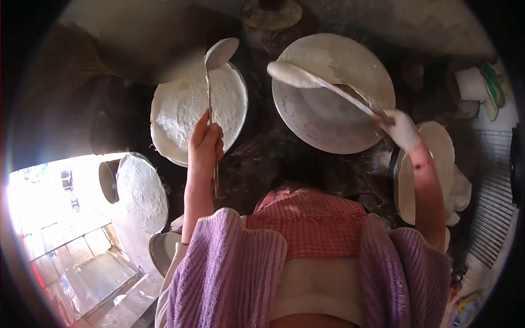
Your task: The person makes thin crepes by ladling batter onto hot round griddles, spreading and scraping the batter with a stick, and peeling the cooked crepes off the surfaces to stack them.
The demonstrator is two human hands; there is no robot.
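Observation:
My left hand [206,141] is closed round the handle of a ladle [221,53], whose bowl points up over the far edge of a round pan. White batter or dough [183,112] covers that pan. On the right, my right hand [402,128], in a white glove, grips a long-handled spatula [295,75] with a pale coated end. The spatula lies across a second round pan [322,128]. A pale sheet [311,54] covers this pan's far part, and its near part shows a bare grey surface.
At the left stands another round surface with a white layer [142,192]. To the right are pale round sheets [435,164], a wire rack [495,191] and a green and white packet [492,90]. A dark round object [272,15] stands at the far middle.

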